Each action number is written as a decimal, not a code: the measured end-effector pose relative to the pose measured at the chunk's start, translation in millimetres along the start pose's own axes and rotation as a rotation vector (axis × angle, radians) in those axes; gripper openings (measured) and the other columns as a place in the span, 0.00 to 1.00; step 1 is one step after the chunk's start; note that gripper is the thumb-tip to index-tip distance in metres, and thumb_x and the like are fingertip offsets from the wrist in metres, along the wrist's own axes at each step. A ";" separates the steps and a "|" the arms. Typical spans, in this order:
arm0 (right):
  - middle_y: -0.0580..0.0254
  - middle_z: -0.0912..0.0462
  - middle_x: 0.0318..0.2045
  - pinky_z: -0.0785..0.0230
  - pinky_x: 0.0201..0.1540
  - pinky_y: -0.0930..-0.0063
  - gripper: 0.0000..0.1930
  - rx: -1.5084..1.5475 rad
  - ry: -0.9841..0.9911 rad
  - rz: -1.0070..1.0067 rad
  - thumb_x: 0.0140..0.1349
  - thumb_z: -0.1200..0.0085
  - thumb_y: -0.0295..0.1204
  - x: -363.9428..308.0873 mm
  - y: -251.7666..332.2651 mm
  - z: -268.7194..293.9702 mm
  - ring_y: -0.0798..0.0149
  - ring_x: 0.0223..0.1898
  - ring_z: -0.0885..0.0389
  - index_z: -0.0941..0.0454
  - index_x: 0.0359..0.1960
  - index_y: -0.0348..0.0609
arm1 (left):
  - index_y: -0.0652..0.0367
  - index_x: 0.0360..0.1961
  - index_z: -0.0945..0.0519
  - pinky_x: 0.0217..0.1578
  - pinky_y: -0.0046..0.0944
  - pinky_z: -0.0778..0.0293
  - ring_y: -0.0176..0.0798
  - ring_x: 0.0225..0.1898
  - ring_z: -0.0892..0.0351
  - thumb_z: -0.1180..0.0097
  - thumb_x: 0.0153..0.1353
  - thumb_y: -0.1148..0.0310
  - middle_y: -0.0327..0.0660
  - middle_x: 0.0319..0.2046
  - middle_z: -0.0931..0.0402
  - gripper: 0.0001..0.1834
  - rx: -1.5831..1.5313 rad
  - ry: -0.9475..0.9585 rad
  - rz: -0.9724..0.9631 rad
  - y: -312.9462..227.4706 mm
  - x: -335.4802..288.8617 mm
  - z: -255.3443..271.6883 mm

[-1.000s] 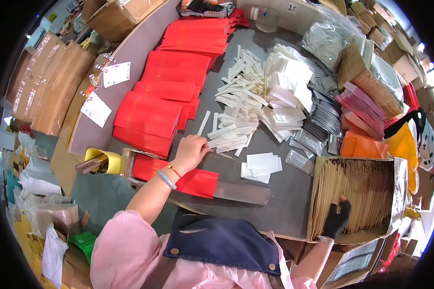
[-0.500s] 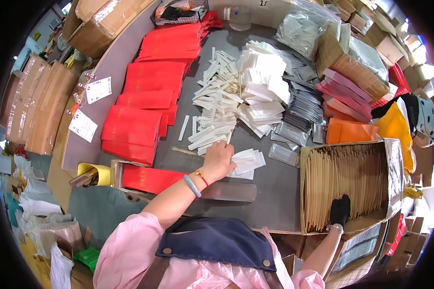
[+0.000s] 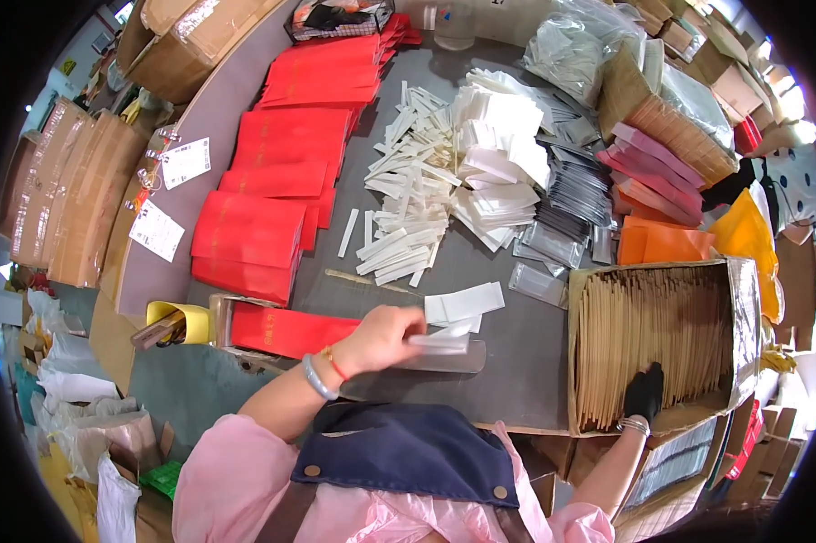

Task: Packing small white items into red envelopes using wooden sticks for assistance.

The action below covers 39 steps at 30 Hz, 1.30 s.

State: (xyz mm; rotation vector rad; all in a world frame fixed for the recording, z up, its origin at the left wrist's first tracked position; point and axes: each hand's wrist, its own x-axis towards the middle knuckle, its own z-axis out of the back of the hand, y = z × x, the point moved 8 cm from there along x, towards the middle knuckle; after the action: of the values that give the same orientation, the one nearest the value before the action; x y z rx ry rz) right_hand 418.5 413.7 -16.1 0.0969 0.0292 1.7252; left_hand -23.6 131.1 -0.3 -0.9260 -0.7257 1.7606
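Note:
My left hand (image 3: 385, 338) is closed on a thin whitish slip (image 3: 439, 345), blurred by motion, over a grey translucent strip (image 3: 469, 359) lying flat on the table. Just beyond it are a few white slips (image 3: 467, 302), loosely overlapping. To its left, red envelopes (image 3: 286, 333) lie in an open holder. My right hand (image 3: 644, 391), in a black glove, reaches into a cardboard box (image 3: 743, 335). Its fingers lie stretched over the upper edges of tan, thin upright pieces (image 3: 643, 317) packed tightly in a row; whether it pinches one is hidden.
Stacks of red envelopes (image 3: 245, 240) line the left side. White strips (image 3: 408, 217) and white folded slips (image 3: 498, 136) are heaped mid-table, with clear-wrapped grey packets (image 3: 575, 190) beside them. Orange envelopes (image 3: 666, 242) lie behind the box. A yellow cup (image 3: 190, 326) stands at the left edge.
My left hand has drawn back toward me and left from the white slips, taking a whitish slip with it. The gloved right hand has stayed at nearly the same spot in the box.

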 end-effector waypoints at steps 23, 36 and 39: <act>0.54 0.22 0.33 0.28 0.41 0.58 0.14 0.333 0.393 0.976 0.59 0.42 0.31 -150.0 296.0 -18.9 0.50 0.39 0.22 0.18 0.47 0.53 | 0.60 0.54 0.23 0.58 0.51 0.36 0.52 0.56 0.33 0.26 0.39 0.62 0.42 0.53 0.27 0.37 0.425 -0.235 -0.220 19.3 -72.8 13.9; 0.51 0.22 0.39 0.28 0.43 0.61 0.17 1.135 0.757 0.679 0.53 0.35 0.29 -186.3 362.2 -45.7 0.48 0.42 0.21 0.24 0.45 0.43 | 0.62 0.56 0.26 0.55 0.49 0.35 0.50 0.55 0.32 0.28 0.41 0.66 0.44 0.52 0.29 0.37 0.464 -0.260 -0.293 3.7 -41.3 -13.1; 0.56 0.23 0.43 0.32 0.47 0.58 0.26 0.877 0.447 0.889 0.48 0.31 0.38 -179.0 363.3 -16.4 0.51 0.45 0.24 0.25 0.49 0.46 | 0.54 0.55 0.24 0.53 0.49 0.35 0.50 0.54 0.31 0.31 0.42 0.67 0.44 0.52 0.29 0.33 0.542 -0.242 -0.298 0.0 -41.4 -5.7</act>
State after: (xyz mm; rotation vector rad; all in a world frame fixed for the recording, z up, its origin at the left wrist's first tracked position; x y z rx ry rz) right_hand 86.8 180.7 -13.9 0.4126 1.2338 2.4603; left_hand -9.3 92.6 7.5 -0.2290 -0.4658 1.6875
